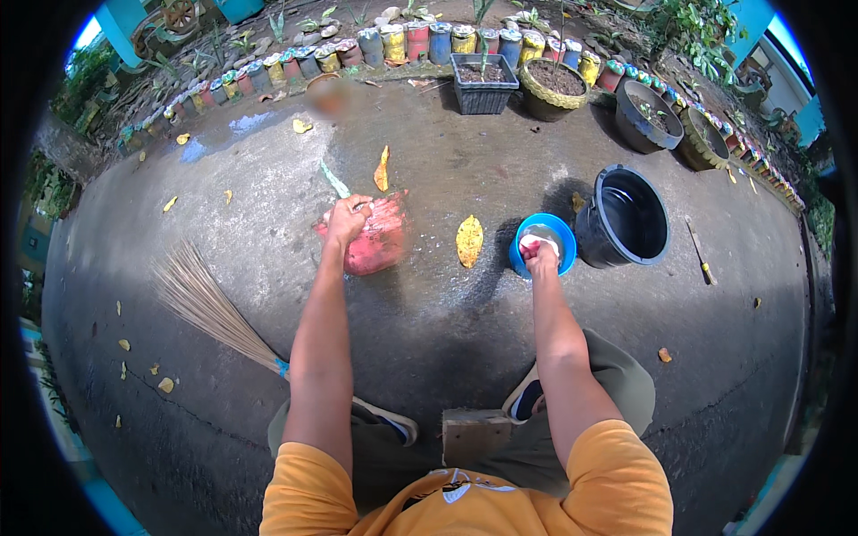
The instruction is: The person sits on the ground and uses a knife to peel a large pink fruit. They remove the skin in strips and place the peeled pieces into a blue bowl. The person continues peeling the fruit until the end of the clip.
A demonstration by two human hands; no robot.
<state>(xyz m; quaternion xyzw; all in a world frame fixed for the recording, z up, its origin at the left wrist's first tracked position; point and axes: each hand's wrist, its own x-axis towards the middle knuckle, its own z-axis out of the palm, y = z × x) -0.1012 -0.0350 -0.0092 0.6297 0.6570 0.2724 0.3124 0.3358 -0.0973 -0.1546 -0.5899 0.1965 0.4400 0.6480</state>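
Observation:
My left hand (349,219) is closed at the upper left edge of a wet, streaked red object (380,239) that lies on the concrete; its kind is not clear. A pale green strip, like a handle, (334,178) sticks out beyond that hand. My right hand (538,256) reaches into a small blue pail (568,234) with its fingers closed on a whitish-pink wet cloth or sponge (531,243). Right beside the pail stands a larger black bucket (605,241). Some of the red object's outline is blurred.
A stick broom (210,299) lies by my left forearm. A thin yellow-handled tool (706,272) rests right of the black bucket. A low wooden block (476,434) stands between my feet. Potted plants (483,93) and painted bottles (416,42) line the far edge. Yellow leaves (469,241) are scattered about.

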